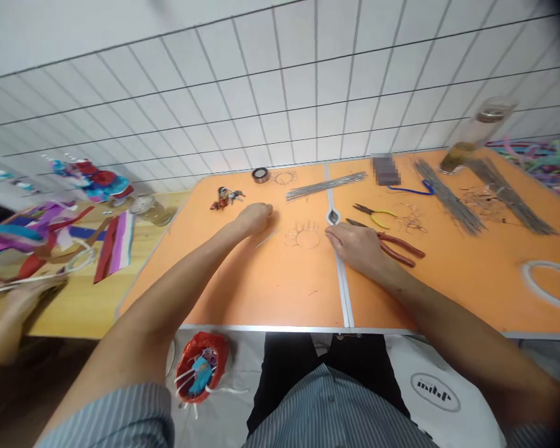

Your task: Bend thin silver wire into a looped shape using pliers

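Observation:
My left hand (256, 219) is closed above the orange folding table (261, 292). A thin pale wire piece (267, 238) shows just below it; whether my fingers grip anything is hidden. My right hand (357, 246) rests near the table's centre seam with its fingers curled, their contents out of sight. Behind it lie red-handled pliers (404, 246), partly covered by the hand. Between my hands a bent wire ring with small loops (307, 238) lies flat. Yellow-handled pliers (378, 214) lie just beyond my right hand.
A bundle of straight wires (326, 185) and a tape roll (260, 175) lie toward the wall. More wire bundles (448, 196), a glass bottle (476, 134) and a white ring (550, 283) are at right. Another person's hand (25, 298) works beside ribbons (114, 246) at left.

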`<state>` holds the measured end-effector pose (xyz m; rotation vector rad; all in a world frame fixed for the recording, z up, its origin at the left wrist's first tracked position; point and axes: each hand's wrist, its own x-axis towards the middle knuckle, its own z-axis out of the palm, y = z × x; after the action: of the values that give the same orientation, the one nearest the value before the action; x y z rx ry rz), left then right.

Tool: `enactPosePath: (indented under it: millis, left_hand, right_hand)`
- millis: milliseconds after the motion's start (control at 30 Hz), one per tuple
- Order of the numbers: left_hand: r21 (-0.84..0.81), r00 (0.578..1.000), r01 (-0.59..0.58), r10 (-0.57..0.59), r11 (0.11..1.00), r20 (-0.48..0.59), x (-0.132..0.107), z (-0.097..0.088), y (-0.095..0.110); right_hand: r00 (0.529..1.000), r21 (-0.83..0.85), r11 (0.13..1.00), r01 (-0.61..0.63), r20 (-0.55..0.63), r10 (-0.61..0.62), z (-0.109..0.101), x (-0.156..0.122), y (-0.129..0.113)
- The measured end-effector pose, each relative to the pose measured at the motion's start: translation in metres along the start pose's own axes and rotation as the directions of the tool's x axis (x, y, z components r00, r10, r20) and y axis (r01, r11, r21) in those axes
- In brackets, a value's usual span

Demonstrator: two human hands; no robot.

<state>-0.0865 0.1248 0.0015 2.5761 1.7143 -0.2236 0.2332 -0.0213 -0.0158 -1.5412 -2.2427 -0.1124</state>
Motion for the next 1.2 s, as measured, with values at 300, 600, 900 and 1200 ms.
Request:
enactPosePath:
  millis: [300,600,900,1200]
  left_hand:
    - [0.173,0.99,-0.104,0.085,0.979,0.115,0.016,-0.002,0.006]
    - [0.118,0.998,-0.054,0.048,0.992,0.051,0.017,0.001,-0.006]
    - [0.061,0.997,-0.076,0.075,0.995,0.005,0.0,-0.016,-0.011]
    - [0.183,0.961,-0.268,0.25,0.946,0.115,-0.004,-0.006,0.016]
  right_hand:
    - [0.995,0.003,0.999,0.042,0.087,-0.042,0.006,-0.005,-0.001]
    - [0.994,0.002,1.0,0.03,0.109,-0.03,0.002,-0.003,-0.002]
    - [0.999,0.057,0.997,0.051,-0.015,-0.05,0.009,-0.003,0.004]
    - [0.985,0.038,0.996,0.075,0.155,-0.08,-0.004,-0.002,-0.011]
